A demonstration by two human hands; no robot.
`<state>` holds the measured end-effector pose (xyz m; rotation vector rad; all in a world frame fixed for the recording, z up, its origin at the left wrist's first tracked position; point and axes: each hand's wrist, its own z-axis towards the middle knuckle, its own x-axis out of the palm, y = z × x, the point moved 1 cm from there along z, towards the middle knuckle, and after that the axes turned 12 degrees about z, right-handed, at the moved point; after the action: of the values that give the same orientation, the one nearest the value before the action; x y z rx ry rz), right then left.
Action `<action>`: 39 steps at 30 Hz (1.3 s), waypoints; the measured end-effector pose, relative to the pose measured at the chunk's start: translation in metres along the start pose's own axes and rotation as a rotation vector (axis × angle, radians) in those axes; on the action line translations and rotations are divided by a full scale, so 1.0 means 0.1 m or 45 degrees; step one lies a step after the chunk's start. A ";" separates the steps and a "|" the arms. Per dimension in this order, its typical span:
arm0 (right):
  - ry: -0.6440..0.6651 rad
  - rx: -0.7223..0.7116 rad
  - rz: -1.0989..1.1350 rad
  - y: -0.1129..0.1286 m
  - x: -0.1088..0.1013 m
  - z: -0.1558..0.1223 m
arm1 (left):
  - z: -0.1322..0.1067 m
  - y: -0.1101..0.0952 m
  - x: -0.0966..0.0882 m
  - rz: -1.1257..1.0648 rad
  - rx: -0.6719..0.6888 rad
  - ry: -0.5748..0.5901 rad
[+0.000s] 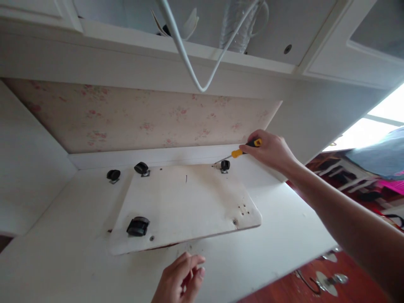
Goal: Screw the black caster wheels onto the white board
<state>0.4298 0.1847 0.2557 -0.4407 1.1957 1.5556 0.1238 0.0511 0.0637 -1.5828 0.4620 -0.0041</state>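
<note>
My right hand (268, 150) is closed around a yellow and black screwdriver (241, 151). Its tip points at the black caster wheel (224, 166) on the far right corner of a white board (186, 206) lying on the desk. Two more casters sit on the board, one at the far left (142, 168) and one at the near left (138, 226). A loose caster (113, 175) lies on the desk beside the board. My left hand (181, 280) hovers near the board's front edge, fingers loosely curled and holding nothing.
The white desk (284, 227) backs onto a floral panel (151, 120) with cabinets overhead. A white wire hanger (202, 46) dangles from above. Metal parts (328, 281) lie on the red floor at the lower right.
</note>
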 end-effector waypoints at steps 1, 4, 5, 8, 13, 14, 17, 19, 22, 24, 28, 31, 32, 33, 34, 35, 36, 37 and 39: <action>0.053 -0.043 -0.097 0.03 0.05 0.10 | 0.01 0.08 0.00 0.019 -0.016 0.069; 0.244 -0.185 -0.336 0.12 0.21 0.31 | 0.05 0.32 0.00 0.057 -0.113 0.318; 0.295 -0.221 -0.383 0.14 0.27 0.35 | 0.07 0.40 0.00 0.035 -0.174 0.396; 0.381 -0.272 -0.437 0.20 0.42 0.41 | 0.12 0.59 0.00 -0.100 -0.370 0.495; 0.461 -0.307 -0.511 0.28 0.59 0.45 | 0.18 0.65 0.02 -0.243 -0.487 0.368; 0.472 -0.313 -0.524 0.28 0.61 0.46 | 0.19 0.63 0.02 -0.270 -0.491 0.341; 0.501 -0.324 -0.558 0.30 0.66 0.48 | 0.22 0.55 0.01 -0.331 -0.499 0.307; 0.516 -0.325 -0.575 0.30 0.68 0.49 | 0.24 0.52 0.02 -0.344 -0.498 0.306; 0.537 -0.323 -0.592 0.31 0.70 0.49 | 0.25 0.52 0.03 -0.334 -0.499 0.321; 0.548 -0.326 -0.599 0.32 0.71 0.48 | 0.26 0.54 0.04 -0.325 -0.489 0.338; 0.556 -0.327 -0.606 0.34 0.72 0.48 | 0.25 0.58 0.05 -0.306 -0.489 0.360; 0.559 -0.311 -0.608 0.32 0.73 0.48 | 0.25 0.59 0.05 -0.301 -0.494 0.369; 0.559 -0.303 -0.610 0.31 0.73 0.49 | 0.25 0.60 0.05 -0.299 -0.494 0.369; 0.561 -0.294 -0.613 0.29 0.73 0.50 | 0.26 0.62 0.05 -0.297 -0.495 0.370; 0.562 -0.282 -0.617 0.28 0.74 0.52 | 0.26 0.64 0.06 -0.296 -0.496 0.371; 0.565 -0.267 -0.622 0.27 0.74 0.54 | 0.27 0.67 0.06 -0.297 -0.498 0.378; 0.572 -0.250 -0.626 0.26 0.74 0.56 | 0.28 0.69 0.07 -0.299 -0.499 0.388; 0.581 -0.235 -0.627 0.26 0.74 0.58 | 0.28 0.72 0.08 -0.304 -0.500 0.401; 0.617 -0.222 -0.619 0.27 0.73 0.61 | 0.29 0.74 0.09 -0.323 -0.496 0.413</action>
<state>0.3978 0.2766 0.2376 -1.1825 1.1929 1.1592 0.1188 0.0765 -0.0123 -2.0284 0.5323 -0.3898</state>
